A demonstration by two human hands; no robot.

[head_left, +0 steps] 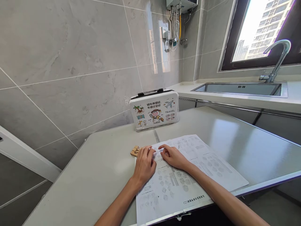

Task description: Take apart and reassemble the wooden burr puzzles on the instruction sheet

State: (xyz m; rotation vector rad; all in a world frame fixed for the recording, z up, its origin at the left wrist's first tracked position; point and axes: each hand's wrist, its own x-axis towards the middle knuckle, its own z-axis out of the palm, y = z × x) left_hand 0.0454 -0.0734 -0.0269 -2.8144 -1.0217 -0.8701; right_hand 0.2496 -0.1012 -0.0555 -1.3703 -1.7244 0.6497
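Note:
A large white instruction sheet (169,182), printed with small line drawings of shapes and some text, lies on the table. My left hand (144,162) rests on its left part, fingers loosely bent and nothing visible in them. Just beyond those fingers is a small notched wooden block (134,151), partly hidden by the hand; whether they touch I cannot tell. Over the upper middle of the sheet, my right hand (172,156) has its index finger stretched out and the other fingers curled, with nothing visible held. The fingertips of both hands are close together but apart.
A white carry case (155,110) with cartoon prints and a black handle stands at the back of the pale table (105,175), against the tiled wall. To the right are a sink (240,89) and a tap (277,59) under a window. A metal latch (183,216) shows at the table's front edge.

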